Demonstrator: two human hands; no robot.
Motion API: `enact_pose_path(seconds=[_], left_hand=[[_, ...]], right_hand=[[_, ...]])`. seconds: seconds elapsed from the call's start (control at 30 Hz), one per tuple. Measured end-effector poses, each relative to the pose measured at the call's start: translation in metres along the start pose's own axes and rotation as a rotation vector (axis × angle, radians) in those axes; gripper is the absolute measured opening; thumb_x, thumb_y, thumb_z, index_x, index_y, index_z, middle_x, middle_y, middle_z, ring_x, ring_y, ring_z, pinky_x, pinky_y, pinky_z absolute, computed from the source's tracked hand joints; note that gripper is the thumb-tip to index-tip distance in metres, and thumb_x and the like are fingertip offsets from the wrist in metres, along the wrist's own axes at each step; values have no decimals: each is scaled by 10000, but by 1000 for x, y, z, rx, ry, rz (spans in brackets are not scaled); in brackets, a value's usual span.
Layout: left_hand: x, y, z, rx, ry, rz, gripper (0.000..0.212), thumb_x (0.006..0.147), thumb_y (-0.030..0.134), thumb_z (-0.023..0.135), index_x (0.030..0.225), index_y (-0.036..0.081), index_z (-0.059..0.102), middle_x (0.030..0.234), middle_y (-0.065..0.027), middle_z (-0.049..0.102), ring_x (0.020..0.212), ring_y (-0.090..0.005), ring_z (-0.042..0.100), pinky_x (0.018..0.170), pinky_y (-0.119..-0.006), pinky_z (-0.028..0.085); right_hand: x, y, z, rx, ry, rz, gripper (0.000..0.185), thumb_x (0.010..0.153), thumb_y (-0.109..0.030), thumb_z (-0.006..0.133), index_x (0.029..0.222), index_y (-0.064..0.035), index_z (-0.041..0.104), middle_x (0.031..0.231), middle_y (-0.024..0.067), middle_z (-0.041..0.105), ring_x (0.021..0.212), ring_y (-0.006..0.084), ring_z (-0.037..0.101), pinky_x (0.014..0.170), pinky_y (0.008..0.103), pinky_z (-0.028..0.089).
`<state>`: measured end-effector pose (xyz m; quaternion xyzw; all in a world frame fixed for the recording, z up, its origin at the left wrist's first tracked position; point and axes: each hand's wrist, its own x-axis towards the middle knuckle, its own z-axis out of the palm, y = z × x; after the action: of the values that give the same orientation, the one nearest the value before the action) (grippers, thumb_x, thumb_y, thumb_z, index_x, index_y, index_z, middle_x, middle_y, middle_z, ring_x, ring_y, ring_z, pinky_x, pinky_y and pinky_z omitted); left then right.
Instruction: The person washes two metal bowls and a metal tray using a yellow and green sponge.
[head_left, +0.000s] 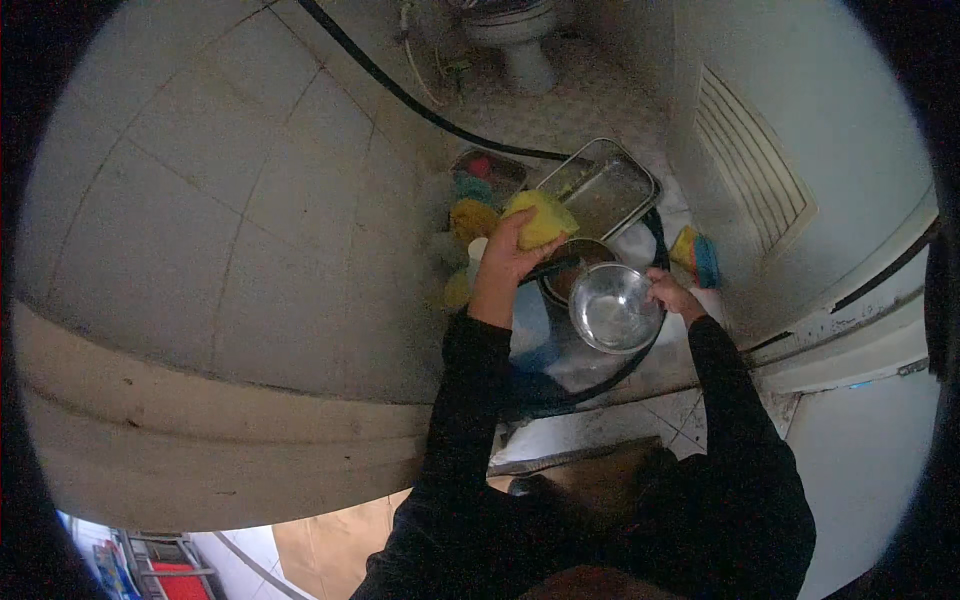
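Observation:
My left hand (514, 251) grips a yellow sponge (541, 217), held up before the near corner of a rectangular metal tray (637, 214). With my right hand (673, 291) I hold a round, shiny metal bowl (611, 309) by its right rim. The bowl is tilted towards me, and its inside looks bare. Behind it, partly covered, is a round pot (551, 289) with brownish contents. The tray leans at an angle beyond the pot, with small yellowish scraps in it. The sponge and the bowl are apart.
A black hose (450, 130) runs down from the upper left and loops around the vessels. Orange (472, 217) and teal items (472, 187) sit by the tiled left wall (300, 210). A yellow-and-blue object (696, 256) lies near the louvred door (750, 165). Farther back stands a toilet (517, 34).

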<state>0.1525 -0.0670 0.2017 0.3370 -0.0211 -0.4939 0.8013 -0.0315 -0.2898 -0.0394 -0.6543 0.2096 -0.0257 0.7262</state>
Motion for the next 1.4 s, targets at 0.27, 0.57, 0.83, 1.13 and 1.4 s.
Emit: enact_pose_path(seconds=[0.27,0.57,0.83,1.13,1.4], left_hand=[[5,-9,17,-56,32,-30,313,712,69,454,1006,31,352,1029,-159,385,970,-318,367,775,-492,332],[8,8,-2,-97,78,-40,350,694,49,455,1028,45,349,1052,-145,381,989,-316,355,782,-505,327],[6,11,-4,-27,22,34,350,679,67,485,1007,36,369,1046,-157,382,984,-330,354,778,-508,326],[3,13,-17,-27,21,40,296,719,82,442,1000,34,361,1032,-154,386,974,-320,361,776,-492,331],[18,7,-3,-88,68,2,290,721,72,437,1000,35,368,1047,-157,378,982,-315,357,783,-496,316]], right_hand=[[6,8,-11,-304,121,-158,323,605,-123,542,913,-76,459,796,80,465,735,188,459,582,311,394],[30,-26,57,523,406,183,391,611,-42,497,972,-57,349,753,94,448,625,201,489,493,335,434],[35,-35,71,423,553,127,322,591,-31,514,885,-19,384,763,141,467,586,242,520,438,326,460],[34,-74,74,-305,336,199,249,603,-61,528,828,-3,440,723,127,493,642,247,525,480,330,458],[56,-16,25,-438,-7,-357,273,671,-102,522,913,-16,428,869,114,472,674,224,509,590,321,444]])
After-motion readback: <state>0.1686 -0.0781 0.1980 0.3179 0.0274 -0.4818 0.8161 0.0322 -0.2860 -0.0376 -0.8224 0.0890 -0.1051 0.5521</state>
